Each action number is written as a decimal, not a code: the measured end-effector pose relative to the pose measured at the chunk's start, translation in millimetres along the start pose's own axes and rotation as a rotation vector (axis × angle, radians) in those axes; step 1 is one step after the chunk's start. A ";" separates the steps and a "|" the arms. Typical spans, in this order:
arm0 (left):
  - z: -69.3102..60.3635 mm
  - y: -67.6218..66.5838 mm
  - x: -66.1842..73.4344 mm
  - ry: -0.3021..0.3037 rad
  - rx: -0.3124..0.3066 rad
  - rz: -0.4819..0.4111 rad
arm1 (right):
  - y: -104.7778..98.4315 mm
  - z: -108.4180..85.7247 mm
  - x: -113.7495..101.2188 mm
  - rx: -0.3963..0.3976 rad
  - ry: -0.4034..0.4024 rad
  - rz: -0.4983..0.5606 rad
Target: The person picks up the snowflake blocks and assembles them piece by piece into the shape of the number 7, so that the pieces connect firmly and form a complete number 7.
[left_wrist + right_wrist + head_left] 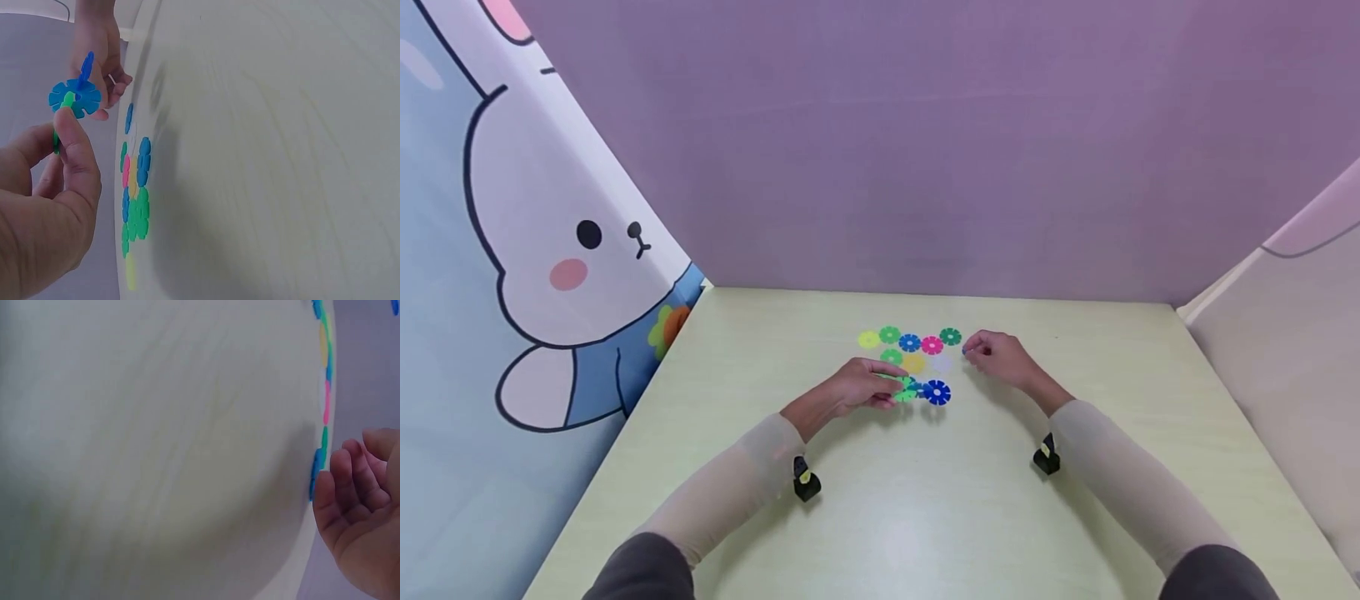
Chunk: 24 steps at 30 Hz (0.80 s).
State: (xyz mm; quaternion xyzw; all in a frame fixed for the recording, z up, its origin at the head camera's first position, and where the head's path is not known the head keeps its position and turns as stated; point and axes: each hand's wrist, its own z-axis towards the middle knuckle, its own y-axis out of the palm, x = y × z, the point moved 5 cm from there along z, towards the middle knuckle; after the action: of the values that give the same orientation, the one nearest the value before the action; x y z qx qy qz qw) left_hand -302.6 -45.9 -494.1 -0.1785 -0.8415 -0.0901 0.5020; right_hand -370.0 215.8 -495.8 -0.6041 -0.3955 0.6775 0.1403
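Observation:
My left hand [861,385] pinches a light green notched plastic disc [904,392] between thumb and fingers, above the table. Joined to it are a blue notched disc [87,97] and a darker blue one [937,392], slotted at angles to each other. To the right, my right hand [1002,358] hovers low beside the loose discs, its fingers loosely curled and nothing seen between them. A blue disc [316,475] lies on the table close to that hand's little finger. In the head view the hand mostly hides this disc.
On the pale table [895,517] lie several loose discs: yellow [868,339], green [890,334], blue [909,342], pink [932,345], dark green [951,336], orange-yellow [913,363] and whitish [942,363]. A purple panel [940,167] stands behind the table, a rabbit-print cloth [550,233] at left.

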 end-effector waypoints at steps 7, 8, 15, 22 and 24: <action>-5.2 0.1 -4.9 0.008 -0.021 0.005 | 14.3 3.3 4.7 0.010 0.052 -0.082; -6.0 0.1 -5.6 0.006 -0.024 0.004 | 17.0 2.8 4.0 0.009 0.051 -0.091; -9.4 -0.6 -8.8 0.002 -0.030 0.005 | 33.3 -2.0 -7.1 -0.005 0.022 -0.176; -10.6 -2.7 -10.9 -0.004 -0.035 0.010 | 41.1 -6.7 -16.1 -0.009 0.078 -0.214; -11.6 -3.6 -12.1 -0.009 -0.035 0.010 | 43.6 -8.0 -17.5 -0.017 0.094 -0.231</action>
State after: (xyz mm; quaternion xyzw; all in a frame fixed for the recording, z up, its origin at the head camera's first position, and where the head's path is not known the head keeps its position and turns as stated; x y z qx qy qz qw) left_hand -289.4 -55.5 -499.0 -0.1921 -0.8411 -0.1016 0.4953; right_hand -345.9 178.9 -513.9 -0.5870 -0.4610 0.6243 0.2307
